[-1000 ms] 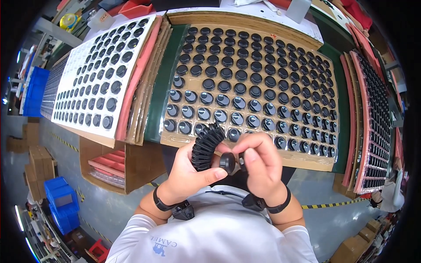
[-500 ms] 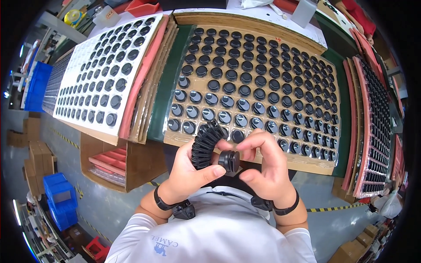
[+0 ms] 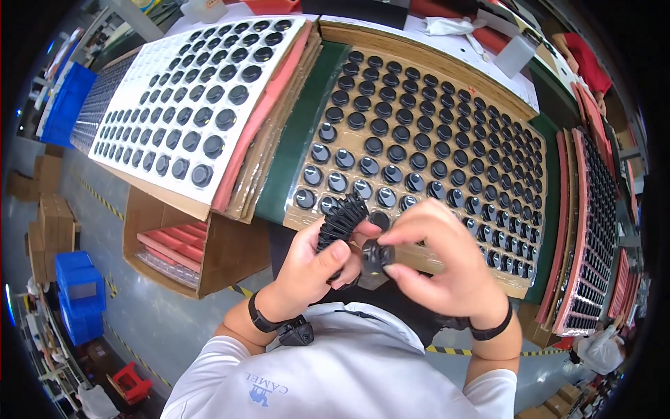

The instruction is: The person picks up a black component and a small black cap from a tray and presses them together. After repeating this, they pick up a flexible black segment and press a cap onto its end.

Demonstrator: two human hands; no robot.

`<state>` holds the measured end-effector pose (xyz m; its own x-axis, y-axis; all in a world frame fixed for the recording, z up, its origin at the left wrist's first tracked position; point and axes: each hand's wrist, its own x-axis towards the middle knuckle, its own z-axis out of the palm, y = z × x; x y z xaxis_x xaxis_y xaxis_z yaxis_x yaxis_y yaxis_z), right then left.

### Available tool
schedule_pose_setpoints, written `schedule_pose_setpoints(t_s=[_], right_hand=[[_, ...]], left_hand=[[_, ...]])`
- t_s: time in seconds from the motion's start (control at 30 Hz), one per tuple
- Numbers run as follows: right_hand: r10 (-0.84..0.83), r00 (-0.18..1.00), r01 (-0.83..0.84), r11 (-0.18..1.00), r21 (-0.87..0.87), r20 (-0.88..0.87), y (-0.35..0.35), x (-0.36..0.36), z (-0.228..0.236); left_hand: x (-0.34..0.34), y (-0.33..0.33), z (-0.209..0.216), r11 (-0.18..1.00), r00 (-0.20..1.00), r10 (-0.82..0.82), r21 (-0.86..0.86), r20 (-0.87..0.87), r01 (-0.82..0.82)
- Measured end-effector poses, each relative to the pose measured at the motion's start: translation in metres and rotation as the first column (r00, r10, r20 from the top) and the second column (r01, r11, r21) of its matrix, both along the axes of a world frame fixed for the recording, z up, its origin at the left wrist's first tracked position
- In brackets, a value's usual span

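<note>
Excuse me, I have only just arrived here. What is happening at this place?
The left hand holds a curved stack of black pieces. The right hand pinches a single black part, somewhat blurred, just beside that stack. In front of the hands lies a large tray, mostly filled with rows of round black items. A partly filled white tray stands to the left.

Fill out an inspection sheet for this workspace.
Surface: green worktop, partly covered by a tray of round black parts.
Job's things: curved ribbed black stack; round black piece, blurred.
Clutter: bottle and white bag on the white table behind.
Hands: left hand holds the curved ribbed black stack; right hand pinches the round black piece.
Cables: nothing seen.
Surroundings: blue crates and cardboard boxes at left; a person in red at upper right.
</note>
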<state>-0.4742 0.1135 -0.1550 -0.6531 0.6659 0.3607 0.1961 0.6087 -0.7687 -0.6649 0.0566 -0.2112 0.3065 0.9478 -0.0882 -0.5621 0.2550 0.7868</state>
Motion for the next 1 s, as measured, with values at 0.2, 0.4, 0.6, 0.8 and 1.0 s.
schedule_pose_setpoints(t_s=[0.2, 0.4, 0.6, 0.8, 1.0], right_hand=[[-0.142, 0.989, 0.145, 0.905, -0.400, 0.037, 0.052, -0.023, -0.003], [-0.242, 0.895, 0.354, 0.897, -0.266, 0.375, 0.111, -0.051, -0.047], [-0.300, 0.701, 0.361, 0.932, 0.041, 0.647, 0.118, -0.068, -0.052], [-0.446, 0.731, 0.228, 0.873, 0.432, 0.517, 0.106, -0.062, -0.050], [0.149, 0.964, 0.043, 0.732, -0.680, 0.221, 0.060, -0.059, -0.017]], left_hand=[[-0.017, -0.002, -0.023, 0.998, 0.976, 0.012, -0.057, 0.219, 0.001], [-0.025, 0.001, -0.027, 0.989, 0.937, -0.049, -0.116, 0.346, 0.095], [-0.032, 0.002, -0.026, 0.980, 0.947, -0.015, -0.184, 0.321, 0.078], [-0.031, 0.006, -0.025, 0.977, 0.935, -0.030, -0.188, 0.355, 0.103], [-0.027, 0.009, -0.026, 0.971, 0.939, -0.041, -0.209, 0.342, 0.118]])
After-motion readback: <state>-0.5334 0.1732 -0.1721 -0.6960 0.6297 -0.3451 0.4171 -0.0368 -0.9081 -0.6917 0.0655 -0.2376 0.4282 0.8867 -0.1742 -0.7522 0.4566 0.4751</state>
